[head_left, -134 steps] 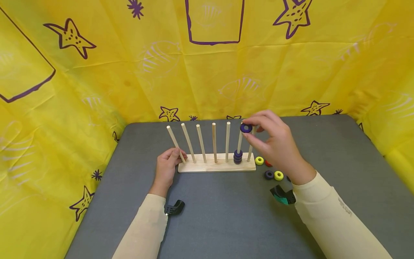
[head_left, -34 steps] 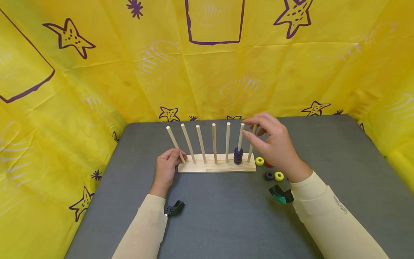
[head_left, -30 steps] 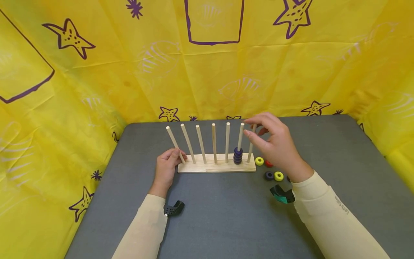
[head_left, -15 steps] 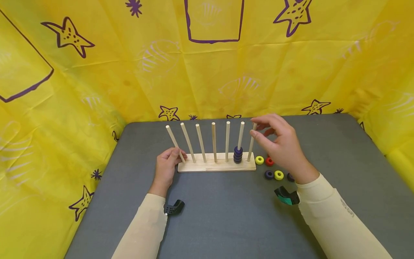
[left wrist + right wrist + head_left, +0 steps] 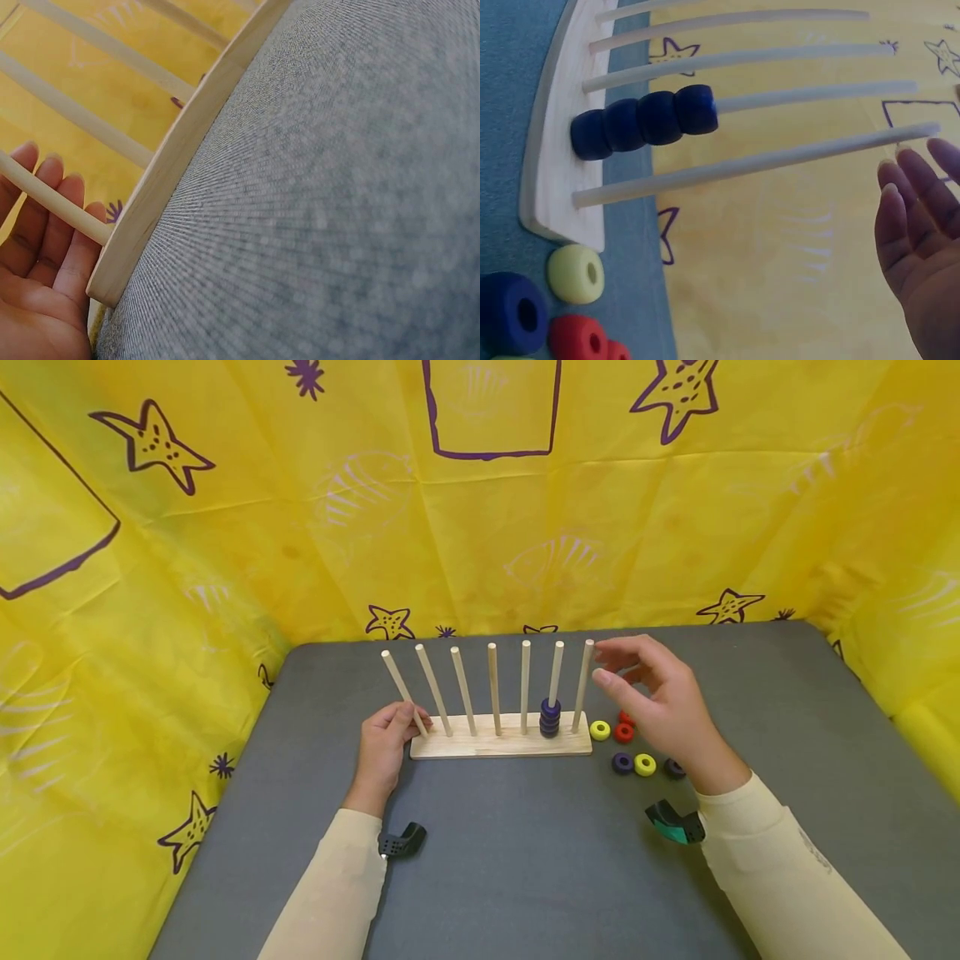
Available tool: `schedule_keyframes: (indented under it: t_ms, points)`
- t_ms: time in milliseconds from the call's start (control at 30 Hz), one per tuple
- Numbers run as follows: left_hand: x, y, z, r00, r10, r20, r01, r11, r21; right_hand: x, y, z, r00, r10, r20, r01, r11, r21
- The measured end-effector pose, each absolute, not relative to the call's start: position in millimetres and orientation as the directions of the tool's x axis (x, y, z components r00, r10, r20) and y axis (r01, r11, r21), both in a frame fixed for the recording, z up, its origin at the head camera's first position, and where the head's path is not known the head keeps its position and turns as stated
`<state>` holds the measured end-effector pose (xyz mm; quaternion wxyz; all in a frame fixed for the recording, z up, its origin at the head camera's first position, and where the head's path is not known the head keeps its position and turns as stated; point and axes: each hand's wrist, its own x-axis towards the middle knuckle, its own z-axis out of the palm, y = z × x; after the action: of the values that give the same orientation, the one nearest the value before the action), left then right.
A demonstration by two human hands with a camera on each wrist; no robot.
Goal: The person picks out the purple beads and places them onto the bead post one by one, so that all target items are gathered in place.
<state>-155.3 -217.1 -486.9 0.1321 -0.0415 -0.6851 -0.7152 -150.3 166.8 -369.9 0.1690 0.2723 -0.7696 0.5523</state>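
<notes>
In the head view a wooden stand point(image 5: 495, 745) bears a row of upright pegs. My left hand point(image 5: 382, 747) is at its left end, thumb in front of the leftmost peg point(image 5: 403, 689) and fingers behind it. In the left wrist view those fingers point(image 5: 56, 225) curve behind the peg. My right hand point(image 5: 663, 697) is raised beside the top of the rightmost peg point(image 5: 583, 685), its fingers apart and holding nothing. On the neighbouring peg sits a stack of dark blue rings point(image 5: 550, 718), which the right wrist view shows pressed close together at the base.
Loose rings lie on the grey table point(image 5: 510, 860) right of the stand: a yellow ring point(image 5: 599, 731) at its end, a red ring point(image 5: 623, 732) with another behind it, and in front a dark blue ring point(image 5: 622, 764), a second yellow ring point(image 5: 645, 765) and another dark ring point(image 5: 675, 768).
The dark blue ring pinched in my right hand earlier is now on top of the stack. That hand has let go and shifted right, past the last peg. My left hand stays put.
</notes>
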Motion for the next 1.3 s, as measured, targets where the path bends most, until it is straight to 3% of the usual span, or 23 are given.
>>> schedule_keyframes:
  t_ms: [233,600,867,1300]
  points:
    - [-155.2,-216.4,-486.0,-0.962,-0.134,0.237,0.242,-0.025,0.970,-145.9,174.1,-380.4,-0.821,-0.248,0.514,-0.556,0.148,-0.818]
    - [-155.1,-217.3,-487.6,-0.962,-0.126,0.243,0.246,-0.014,0.969,-144.1,188.2,-401.6,-0.801,-0.313,0.510,-0.539,0.006,-0.843]
    - [-155.5,-217.7,-488.1,-0.962,-0.127,0.242,0.246,-0.014,0.969,-140.2,196.1,-414.0,-0.827,-0.342,0.447,-0.485,0.030,-0.874]
    - [-155.2,-218.0,-488.0,-0.962,-0.135,0.238,0.240,0.001,0.971,-134.1,207.7,-432.8,-0.811,-0.383,0.443,-0.478,-0.003,-0.878]
